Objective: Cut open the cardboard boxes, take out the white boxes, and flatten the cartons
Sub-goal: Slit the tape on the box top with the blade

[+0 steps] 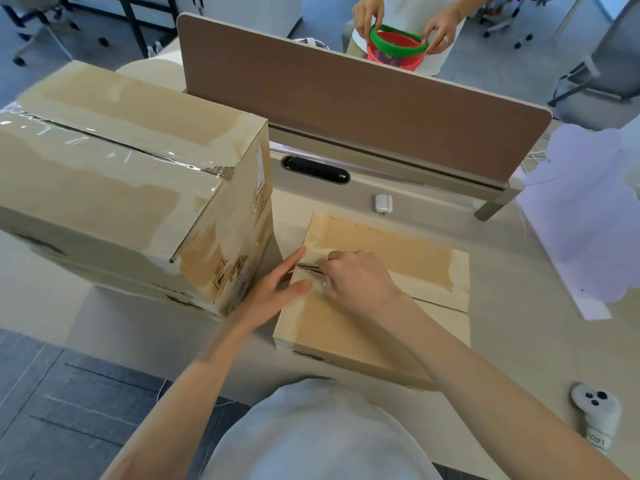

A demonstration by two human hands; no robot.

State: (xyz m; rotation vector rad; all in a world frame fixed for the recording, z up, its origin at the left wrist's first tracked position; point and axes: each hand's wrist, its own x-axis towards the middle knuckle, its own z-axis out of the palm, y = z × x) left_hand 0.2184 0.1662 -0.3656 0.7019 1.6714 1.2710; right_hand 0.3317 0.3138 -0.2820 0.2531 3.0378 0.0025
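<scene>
A small flat cardboard box (398,268) lies on the desk in front of me, its top flaps closed along a centre seam. My right hand (356,275) grips a thin metal blade (308,267) whose tip sits on the seam at the box's left end. My left hand (277,289) rests flat against the box's left edge, fingers straight, thumb on the top. A large taped cardboard carton (121,188) stands to the left, sealed with clear tape. No white boxes are in sight.
A brown desk divider (363,105) runs along the back. White earbud case (382,203) lies behind the small box, a white controller (594,410) at the near right, white sheets (585,216) at the right. Another person's hands hold a red and green basket (396,46) beyond the divider.
</scene>
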